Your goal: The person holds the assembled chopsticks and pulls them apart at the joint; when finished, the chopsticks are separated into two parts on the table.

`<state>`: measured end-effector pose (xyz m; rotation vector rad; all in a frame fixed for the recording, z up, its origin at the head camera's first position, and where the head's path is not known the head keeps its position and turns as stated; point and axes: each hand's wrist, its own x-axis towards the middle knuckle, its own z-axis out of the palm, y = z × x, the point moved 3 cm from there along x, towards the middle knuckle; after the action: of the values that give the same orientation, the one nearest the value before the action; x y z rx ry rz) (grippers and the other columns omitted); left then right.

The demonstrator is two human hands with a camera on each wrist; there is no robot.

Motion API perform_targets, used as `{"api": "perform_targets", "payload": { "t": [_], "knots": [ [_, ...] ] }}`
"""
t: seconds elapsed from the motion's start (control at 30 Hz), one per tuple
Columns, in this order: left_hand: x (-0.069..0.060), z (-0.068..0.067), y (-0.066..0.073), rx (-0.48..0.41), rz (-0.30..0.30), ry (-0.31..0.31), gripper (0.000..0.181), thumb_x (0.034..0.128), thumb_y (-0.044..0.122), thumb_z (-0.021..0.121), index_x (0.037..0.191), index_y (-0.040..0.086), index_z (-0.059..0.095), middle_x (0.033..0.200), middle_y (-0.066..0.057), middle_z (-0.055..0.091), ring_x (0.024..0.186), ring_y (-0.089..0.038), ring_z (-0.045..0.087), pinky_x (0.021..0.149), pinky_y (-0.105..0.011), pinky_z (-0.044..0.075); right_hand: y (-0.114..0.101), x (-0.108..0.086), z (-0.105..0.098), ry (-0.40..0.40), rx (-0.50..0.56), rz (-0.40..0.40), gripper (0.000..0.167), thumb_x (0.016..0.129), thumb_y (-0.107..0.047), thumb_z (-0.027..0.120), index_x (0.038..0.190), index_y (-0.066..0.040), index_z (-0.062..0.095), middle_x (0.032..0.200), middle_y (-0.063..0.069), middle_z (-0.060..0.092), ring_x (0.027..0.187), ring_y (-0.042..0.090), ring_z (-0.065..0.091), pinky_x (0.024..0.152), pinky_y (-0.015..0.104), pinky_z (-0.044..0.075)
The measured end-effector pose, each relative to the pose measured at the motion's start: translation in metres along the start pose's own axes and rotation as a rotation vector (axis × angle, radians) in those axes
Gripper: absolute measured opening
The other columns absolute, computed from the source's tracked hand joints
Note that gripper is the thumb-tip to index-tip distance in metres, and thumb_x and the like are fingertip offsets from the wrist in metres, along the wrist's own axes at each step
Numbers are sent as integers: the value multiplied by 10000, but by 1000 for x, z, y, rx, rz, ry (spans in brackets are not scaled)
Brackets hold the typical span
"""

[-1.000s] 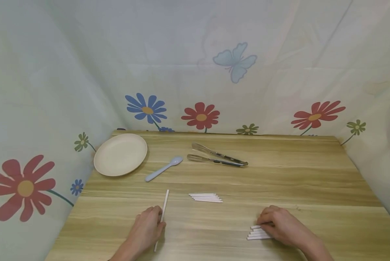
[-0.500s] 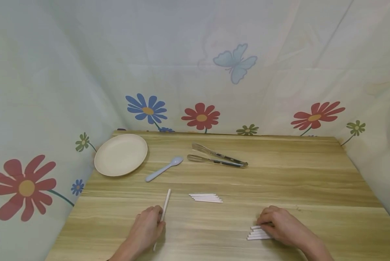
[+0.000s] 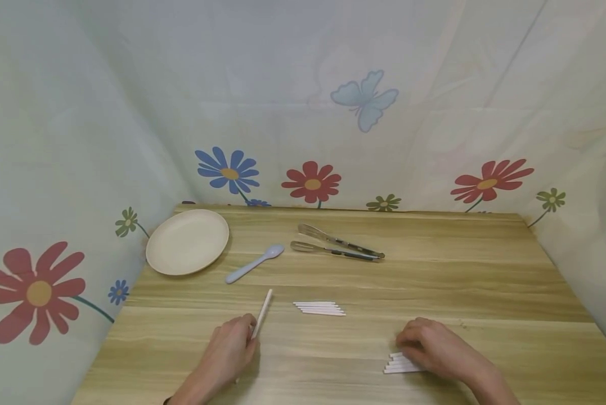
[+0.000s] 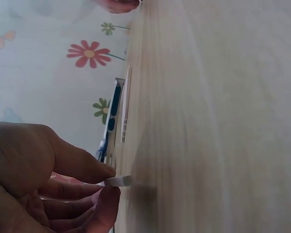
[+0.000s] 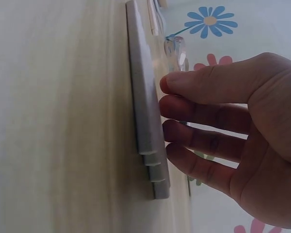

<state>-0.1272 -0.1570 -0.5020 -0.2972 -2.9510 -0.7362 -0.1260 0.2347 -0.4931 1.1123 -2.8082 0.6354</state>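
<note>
My left hand point(image 3: 229, 346) pinches a thin white stick point(image 3: 263, 312) between thumb and fingers, tilted above the table. In the left wrist view, the end of that stick pokes out past the fingertips. My right hand point(image 3: 436, 349) is at several white sticks point(image 3: 401, 367) lying side by side. The right wrist view has its fingertips right beside the row point(image 5: 144, 87), thumb near the index finger and no stick visible between them. The palm covers part of this row in the head view. Another row of white sticks point(image 3: 319, 308) lies between the hands, further back.
A cream plate point(image 3: 187, 243) sits at the table's back left corner. To its right lie a light blue spoon point(image 3: 254, 264) and metal tongs with dark handles point(image 3: 338, 244). A flowered curtain point(image 3: 303, 112) hangs behind the wooden table point(image 3: 459, 270).
The stick in my left hand has tilted, its far end moving right and up. My right hand has shifted slightly, and the back stick of its row shows less.
</note>
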Motion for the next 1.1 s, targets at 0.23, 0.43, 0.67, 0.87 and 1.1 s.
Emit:
{"api": "perform_targets", "payload": {
  "t": [0.23, 0.43, 0.67, 0.87, 1.1],
  "knots": [
    [9, -2, 4, 41, 52, 53, 242, 726, 21, 759, 950, 54, 675, 679, 65, 581, 583, -51, 519, 512, -212, 429, 0, 10, -4, 37, -12, -39, 110, 817, -100, 735, 888, -184, 725, 873, -117, 667, 819, 42, 614, 715, 280, 539],
    [15, -3, 9, 76, 118, 112, 242, 705, 27, 761, 929, 70, 681, 677, 77, 572, 593, -69, 532, 528, -244, 440, -1, 22, -6, 90, -50, -87, 134, 788, -88, 758, 895, -163, 731, 868, -107, 664, 806, 51, 623, 706, 266, 542],
    [20, -5, 18, 87, 153, 120, 242, 712, 32, 760, 937, 77, 683, 691, 71, 581, 611, -76, 542, 540, -246, 445, -7, 34, -10, 121, -76, -98, 123, 790, -91, 759, 903, -134, 735, 875, -83, 680, 815, 74, 638, 726, 285, 552],
    [28, -4, 25, 93, 171, 126, 205, 723, 42, 761, 910, 90, 694, 703, 60, 599, 618, -86, 561, 539, -248, 456, -8, 41, -13, 69, -45, -2, 116, 840, -127, 733, 955, -139, 734, 936, -80, 687, 883, 101, 649, 767, 316, 556],
    [34, -3, 33, 85, 169, 109, 174, 738, 44, 764, 892, 99, 704, 706, 59, 592, 622, -93, 562, 525, -232, 437, -10, 48, -13, 101, -52, -5, 185, 825, -142, 754, 1006, -118, 729, 980, -49, 705, 927, 139, 662, 797, 344, 560]
  ]
}}
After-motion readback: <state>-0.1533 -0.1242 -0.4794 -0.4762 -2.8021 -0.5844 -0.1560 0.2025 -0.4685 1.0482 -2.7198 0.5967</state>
